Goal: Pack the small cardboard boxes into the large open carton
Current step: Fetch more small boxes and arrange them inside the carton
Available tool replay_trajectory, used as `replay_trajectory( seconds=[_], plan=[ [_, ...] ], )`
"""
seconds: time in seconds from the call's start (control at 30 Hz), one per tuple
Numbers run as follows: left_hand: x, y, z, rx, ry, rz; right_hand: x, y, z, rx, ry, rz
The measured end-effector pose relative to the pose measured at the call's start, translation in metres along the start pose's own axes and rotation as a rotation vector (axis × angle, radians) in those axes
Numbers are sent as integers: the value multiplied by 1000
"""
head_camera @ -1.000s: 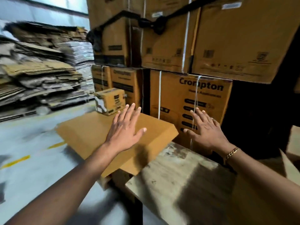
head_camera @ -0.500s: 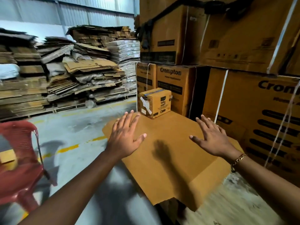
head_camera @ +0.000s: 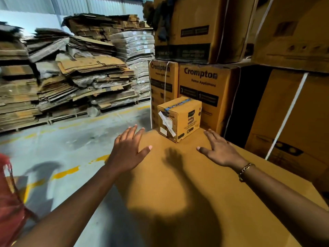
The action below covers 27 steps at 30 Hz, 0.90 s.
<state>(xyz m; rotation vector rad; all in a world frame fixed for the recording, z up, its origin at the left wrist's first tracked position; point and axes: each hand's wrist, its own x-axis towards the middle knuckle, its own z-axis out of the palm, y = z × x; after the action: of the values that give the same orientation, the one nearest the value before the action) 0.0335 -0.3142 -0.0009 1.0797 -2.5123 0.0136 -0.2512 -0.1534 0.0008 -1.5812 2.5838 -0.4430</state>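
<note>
Warehouse, cardboard sheet point(head_camera: 178, 184) | small box point(head_camera: 179, 118) just beyond fingertips, between both hands | left hand point(head_camera: 128, 154), right hand point(head_camera: 220, 150) — splayed, empty | probably light, stiff — grip opposite side faces

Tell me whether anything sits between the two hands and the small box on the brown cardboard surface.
Nothing visible does. The small box stands alone at the far end of the cardboard surface. The left hand and right hand are open, short of it on either side, with only bare cardboard between. No open carton is in view.
</note>
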Motion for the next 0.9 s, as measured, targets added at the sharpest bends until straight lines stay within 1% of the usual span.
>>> replay_trajectory(
  seconds=[0.13,0.27,0.4,0.5,0.57,0.63,0.7,0.83,0.9],
  plan=[
    [90,-38,53,-80,-20,41,82,-12,35,97,16,60],
    [196,-74,112,-150,-147,49,175,-28,69,256,31,164],
    [292,-106,163,-258,-265,67,257,-39,87,403,35,343],
    [367,-123,193,-357,-353,53,305,-41,101,388,12,416],
    [409,-131,211,-411,-364,44,324,-41,111,361,-21,442],
    [450,-135,230,-483,-349,5,343,-37,119,372,-37,471],
    [483,-135,247,-581,-351,-92,362,-33,122,451,-13,508],
    [523,-136,270,-732,-398,-223,404,-31,122,765,70,597],
    [534,-136,278,-813,-432,-290,422,-31,123,897,79,648]
  ],
)
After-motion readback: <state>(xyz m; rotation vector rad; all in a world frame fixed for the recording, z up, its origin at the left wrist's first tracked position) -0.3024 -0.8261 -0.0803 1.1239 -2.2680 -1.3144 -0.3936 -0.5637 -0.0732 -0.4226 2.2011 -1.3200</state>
